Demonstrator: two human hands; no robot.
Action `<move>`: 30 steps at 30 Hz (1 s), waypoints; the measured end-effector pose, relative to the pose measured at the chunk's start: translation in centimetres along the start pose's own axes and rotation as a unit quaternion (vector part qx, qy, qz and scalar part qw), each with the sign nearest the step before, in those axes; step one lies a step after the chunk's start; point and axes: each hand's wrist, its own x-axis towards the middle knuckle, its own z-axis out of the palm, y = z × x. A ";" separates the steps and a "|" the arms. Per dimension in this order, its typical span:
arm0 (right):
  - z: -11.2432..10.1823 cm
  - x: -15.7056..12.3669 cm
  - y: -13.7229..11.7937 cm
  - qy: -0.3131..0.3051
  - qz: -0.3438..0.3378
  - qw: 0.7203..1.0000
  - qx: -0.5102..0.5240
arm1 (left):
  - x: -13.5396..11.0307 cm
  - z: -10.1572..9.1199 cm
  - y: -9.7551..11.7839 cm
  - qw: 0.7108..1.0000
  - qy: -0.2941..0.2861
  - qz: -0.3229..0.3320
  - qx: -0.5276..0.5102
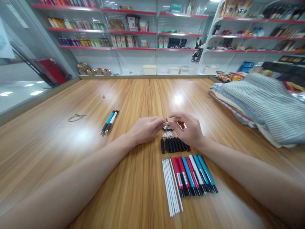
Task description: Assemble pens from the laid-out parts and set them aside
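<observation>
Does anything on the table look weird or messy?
Nothing looks spilled. One black grip sits slightly apart from the other grips, and a thin gray loop lies alone, left of the two pens.

"What's the table [128, 190] made of?"

"It looks like wood, flat and smooth. It's glossy where the lights hit it."

"And the pen tubes [188, 171]?"

"Smooth plastic, a bit shiny. The black grips [174, 145] look dull, maybe rubber."

"The thin white sticks [171, 187]?"

"Smooth plastic too, I think."

"What about the little bits [169, 128]?"

"They shine like metal."

"And the striped sheet [264, 98]?"

"That's cloth. It looks soft, not shiny, and it's all rumpled."
</observation>
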 end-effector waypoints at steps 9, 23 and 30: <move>0.0 -0.1 0.3 -0.008 0.011 1.000 0.017 | -0.1 -0.2 0.3 0.999 -0.016 -0.008 0.029; 0.2 0.7 4.5 0.031 0.303 0.931 0.203 | 0.2 -0.4 0.2 0.996 -0.031 -0.085 0.013; 0.4 0.6 4.4 -0.048 0.296 0.945 0.126 | 0.3 -0.6 0.5 0.995 -0.041 -0.088 -0.017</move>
